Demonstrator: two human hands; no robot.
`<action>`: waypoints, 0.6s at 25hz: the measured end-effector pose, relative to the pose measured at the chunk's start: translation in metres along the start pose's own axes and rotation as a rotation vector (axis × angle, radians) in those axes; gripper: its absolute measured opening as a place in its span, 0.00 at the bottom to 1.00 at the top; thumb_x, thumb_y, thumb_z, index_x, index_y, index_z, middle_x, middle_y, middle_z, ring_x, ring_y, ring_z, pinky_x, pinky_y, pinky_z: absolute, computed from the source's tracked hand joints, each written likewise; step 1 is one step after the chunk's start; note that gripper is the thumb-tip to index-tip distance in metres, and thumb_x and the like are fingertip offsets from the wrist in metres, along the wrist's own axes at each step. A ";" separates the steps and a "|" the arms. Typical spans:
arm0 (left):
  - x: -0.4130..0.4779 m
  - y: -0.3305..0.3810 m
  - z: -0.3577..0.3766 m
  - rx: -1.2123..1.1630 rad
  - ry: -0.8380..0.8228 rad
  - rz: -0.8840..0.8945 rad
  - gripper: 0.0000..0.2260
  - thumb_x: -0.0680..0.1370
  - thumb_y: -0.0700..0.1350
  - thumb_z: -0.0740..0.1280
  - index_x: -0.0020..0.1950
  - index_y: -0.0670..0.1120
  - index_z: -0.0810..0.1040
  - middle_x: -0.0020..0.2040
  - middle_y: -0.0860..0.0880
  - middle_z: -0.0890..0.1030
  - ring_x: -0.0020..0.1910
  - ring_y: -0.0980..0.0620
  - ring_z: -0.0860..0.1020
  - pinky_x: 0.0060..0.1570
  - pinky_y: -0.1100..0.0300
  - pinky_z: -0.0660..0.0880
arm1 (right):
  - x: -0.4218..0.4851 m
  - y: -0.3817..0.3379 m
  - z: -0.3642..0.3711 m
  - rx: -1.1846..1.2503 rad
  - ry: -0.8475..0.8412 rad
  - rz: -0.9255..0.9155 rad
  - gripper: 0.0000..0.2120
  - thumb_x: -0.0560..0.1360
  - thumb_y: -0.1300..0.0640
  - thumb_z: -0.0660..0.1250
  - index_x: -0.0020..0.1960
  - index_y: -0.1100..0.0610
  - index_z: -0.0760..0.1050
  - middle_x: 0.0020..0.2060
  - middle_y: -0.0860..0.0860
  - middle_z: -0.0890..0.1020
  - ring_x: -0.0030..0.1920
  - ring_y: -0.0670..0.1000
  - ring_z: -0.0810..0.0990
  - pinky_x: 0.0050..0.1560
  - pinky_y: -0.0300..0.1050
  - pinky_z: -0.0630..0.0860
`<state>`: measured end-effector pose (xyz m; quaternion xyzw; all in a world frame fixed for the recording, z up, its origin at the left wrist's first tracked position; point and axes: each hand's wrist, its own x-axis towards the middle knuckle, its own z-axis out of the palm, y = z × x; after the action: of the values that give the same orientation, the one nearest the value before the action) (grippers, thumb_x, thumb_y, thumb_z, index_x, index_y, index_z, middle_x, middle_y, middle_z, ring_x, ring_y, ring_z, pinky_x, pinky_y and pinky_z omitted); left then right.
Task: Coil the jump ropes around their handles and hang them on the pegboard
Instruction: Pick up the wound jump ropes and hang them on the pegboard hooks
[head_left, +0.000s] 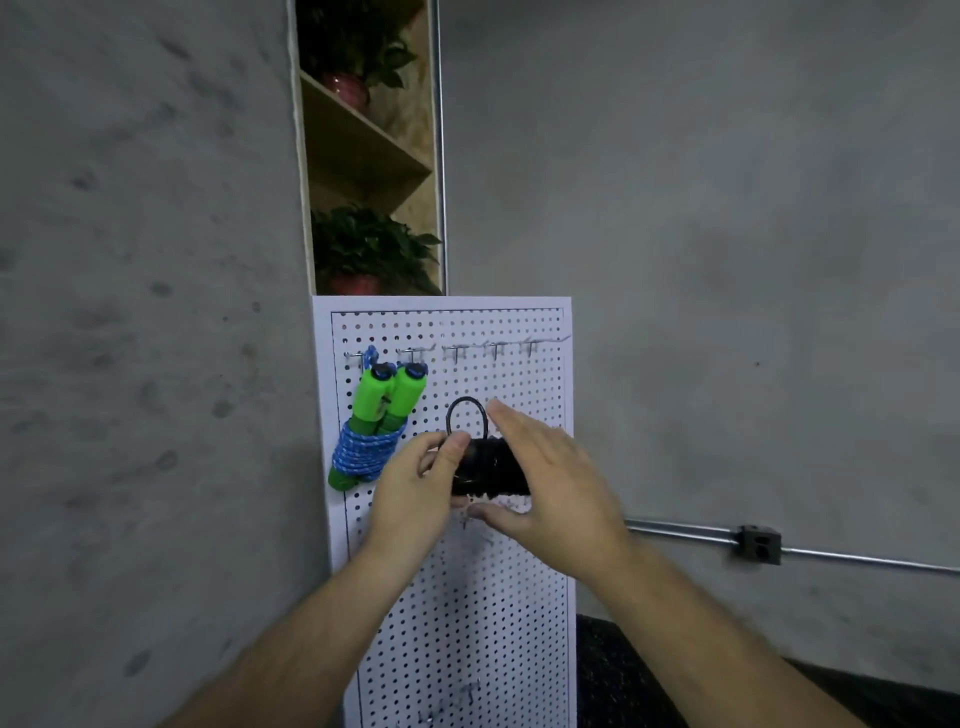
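Observation:
A white pegboard (509, 597) leans against the grey wall. A green-handled jump rope (374, 415) with blue cord coiled round its handles hangs from a hook at the board's upper left. In front of the board's middle I hold a black jump rope bundle (488, 465), coiled round its handles, with a loop of black cord standing up from it. My left hand (415, 493) pinches the bundle's left end near the loop. My right hand (545, 483) wraps round the right part, thumb underneath. A row of empty metal hooks (493, 349) runs along the top of the board.
Behind the board stands a wooden shelf (363, 150) with potted plants (374, 249). A metal conduit with a junction box (758, 544) runs along the wall at the right. A dark surface (649, 675) lies at the lower right. More hooks sit low on the board.

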<state>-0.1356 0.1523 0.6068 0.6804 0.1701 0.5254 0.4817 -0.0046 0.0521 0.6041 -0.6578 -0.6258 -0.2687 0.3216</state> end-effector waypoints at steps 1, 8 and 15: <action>0.002 0.002 -0.001 -0.015 0.007 -0.005 0.08 0.82 0.49 0.67 0.53 0.46 0.82 0.45 0.49 0.86 0.46 0.48 0.85 0.43 0.49 0.84 | 0.002 0.000 0.001 -0.043 -0.019 -0.005 0.45 0.75 0.38 0.69 0.82 0.44 0.46 0.77 0.40 0.62 0.76 0.43 0.60 0.78 0.53 0.57; 0.016 0.018 -0.002 -0.035 0.073 0.051 0.08 0.81 0.50 0.67 0.55 0.48 0.81 0.42 0.50 0.87 0.44 0.53 0.85 0.39 0.56 0.83 | 0.020 0.001 0.017 -0.055 0.184 -0.083 0.43 0.77 0.45 0.70 0.82 0.48 0.46 0.73 0.46 0.71 0.74 0.49 0.68 0.76 0.58 0.62; 0.021 0.014 -0.004 0.178 0.132 0.234 0.16 0.82 0.52 0.66 0.69 0.56 0.72 0.58 0.60 0.79 0.56 0.60 0.80 0.55 0.60 0.80 | 0.051 0.004 0.011 0.107 0.157 -0.074 0.40 0.76 0.49 0.70 0.82 0.49 0.52 0.72 0.45 0.71 0.71 0.45 0.67 0.74 0.59 0.63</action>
<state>-0.1348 0.1624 0.6300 0.6994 0.1667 0.6046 0.3428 0.0026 0.0933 0.6354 -0.5929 -0.6362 -0.2973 0.3941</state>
